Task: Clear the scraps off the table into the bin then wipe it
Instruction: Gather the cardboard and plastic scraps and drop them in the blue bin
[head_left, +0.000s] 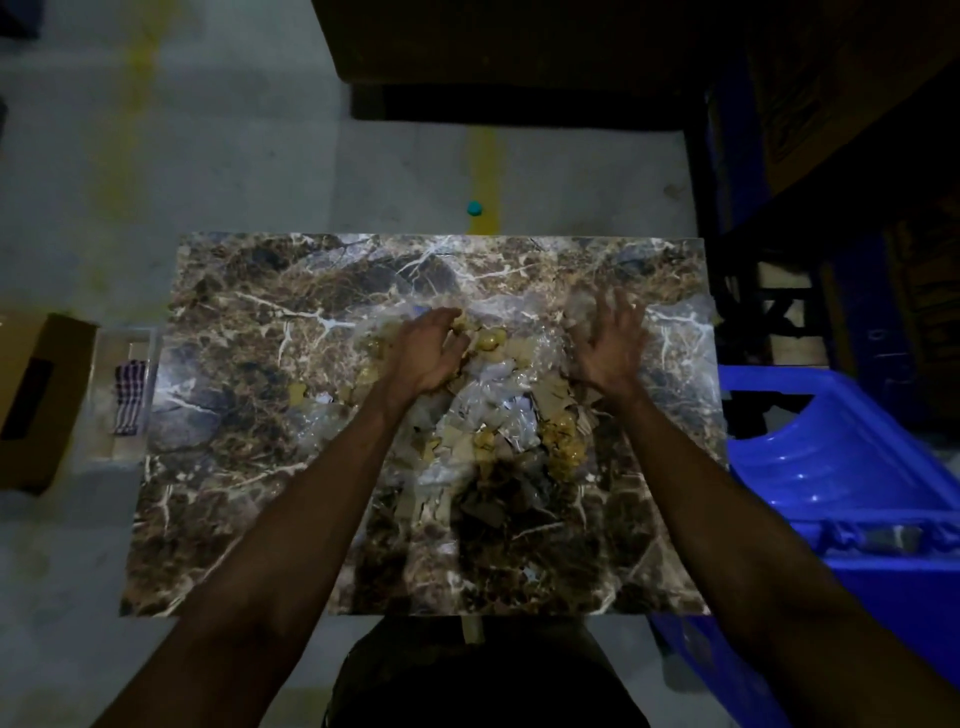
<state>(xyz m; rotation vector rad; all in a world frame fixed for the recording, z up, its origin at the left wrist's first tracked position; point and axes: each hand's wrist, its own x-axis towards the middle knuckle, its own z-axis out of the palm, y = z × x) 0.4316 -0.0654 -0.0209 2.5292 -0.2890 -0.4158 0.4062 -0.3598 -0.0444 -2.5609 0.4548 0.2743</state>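
A heap of scraps (498, 426), cardboard bits, clear plastic wrap and yellowish lumps, lies on the middle and right of the marble-patterned table (249, 364). My left hand (428, 348) rests palm down on the heap's far left side, fingers cupped over the scraps. At the heap's far right, my right hand (610, 343) stands on edge with fingers spread and fairly straight, touching crinkled plastic. Both forearms reach in from the near edge. The blue bin (841, 467) stands right of the table.
A striped cloth (130, 397) lies in a tray left of the table, beside a cardboard box (36, 395). A small teal object (474, 208) sits on the floor beyond the table. Dark shelving and boxes fill the far right.
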